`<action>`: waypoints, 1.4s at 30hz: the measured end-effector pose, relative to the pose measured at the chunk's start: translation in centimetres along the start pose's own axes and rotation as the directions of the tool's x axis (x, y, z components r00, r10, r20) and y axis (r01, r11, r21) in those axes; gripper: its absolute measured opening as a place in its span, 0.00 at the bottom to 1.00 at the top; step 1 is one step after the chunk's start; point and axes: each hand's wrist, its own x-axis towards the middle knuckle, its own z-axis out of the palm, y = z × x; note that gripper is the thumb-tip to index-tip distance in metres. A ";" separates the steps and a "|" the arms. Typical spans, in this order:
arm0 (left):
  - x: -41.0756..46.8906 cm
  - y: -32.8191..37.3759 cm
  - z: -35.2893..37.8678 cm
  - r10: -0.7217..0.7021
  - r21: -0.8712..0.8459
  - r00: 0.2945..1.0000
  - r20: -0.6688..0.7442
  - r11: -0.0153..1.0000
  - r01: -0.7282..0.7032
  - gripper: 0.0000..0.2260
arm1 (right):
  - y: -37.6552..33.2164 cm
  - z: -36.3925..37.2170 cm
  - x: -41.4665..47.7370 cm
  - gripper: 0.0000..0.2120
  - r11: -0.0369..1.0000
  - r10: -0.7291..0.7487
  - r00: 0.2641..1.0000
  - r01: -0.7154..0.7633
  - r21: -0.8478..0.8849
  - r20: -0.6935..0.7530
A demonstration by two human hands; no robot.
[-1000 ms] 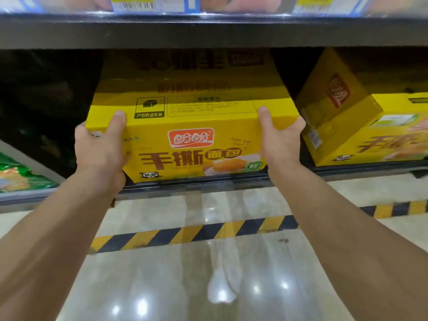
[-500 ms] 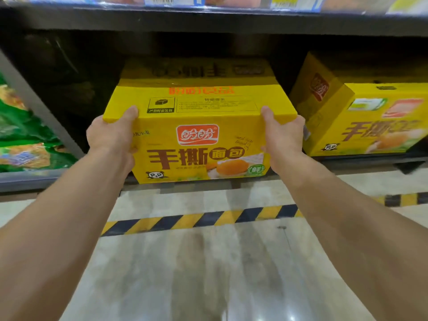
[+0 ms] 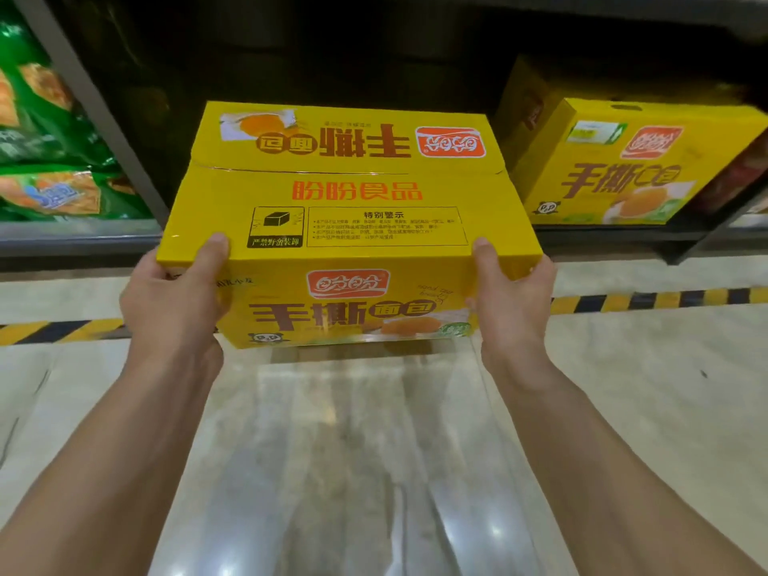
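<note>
Fingers [image 3: 212, 252] clamp a yellow carton [image 3: 353, 201] by its two near corners, held in the air at 12 o'clock before the dark shelf bay.

Green snack bags [image 3: 50, 160] lie at 10 o'clock. The left hand [image 3: 174, 309] grips the near-left corner with its thumb on the lid and its other fingers hidden round the end. The right hand [image 3: 513, 301] does the same at the near-right corner. The carton is glossy yellow card with red and brown print. It has a boxed warning panel on top and a flap seam across the lid. Glossy card probably slips, so it seems wise to squeeze inward, support the base and keep the carton level. It should also be kept clear of the twin carton [image 3: 615, 168] at 2 o'clock.
</note>
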 end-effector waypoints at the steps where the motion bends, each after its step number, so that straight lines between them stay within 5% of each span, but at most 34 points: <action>1: -0.8 -0.4 -0.6 -0.003 0.006 1.000 -0.011 1.000 0.003 0.09 | 0.3 -0.7 -0.7 0.25 1.000 0.004 1.000 -0.004 0.005 0.001; 10: -6.1 -3.6 -3.5 -0.051 0.036 0.998 -0.045 0.998 0.052 0.05 | 3.5 -5.5 -4.2 0.27 0.999 0.023 1.000 -0.022 -0.031 0.015; 25: -8.6 -10.3 -5.5 -0.098 0.154 0.992 -0.078 0.982 0.109 0.21 | 8.5 -8.7 -6.0 0.21 0.994 0.032 0.998 -0.025 -0.104 0.061; 28: -8.3 -9.4 -5.8 -0.129 0.263 0.991 -0.021 0.956 0.129 0.26 | 8.4 -8.2 -6.4 0.31 0.989 0.066 0.998 -0.062 -0.134 0.020; 33: -7.6 -7.7 -6.7 -0.170 0.495 0.982 0.079 0.862 0.109 0.31 | 7.4 -6.3 -8.6 0.48 0.920 0.324 0.941 -0.337 -0.199 -0.095; 42: -7.6 -8.3 -7.1 -0.105 0.523 0.993 0.061 0.850 0.058 0.32 | 8.8 -0.1 -14.4 0.60 0.884 0.306 0.940 -0.222 -0.412 0.149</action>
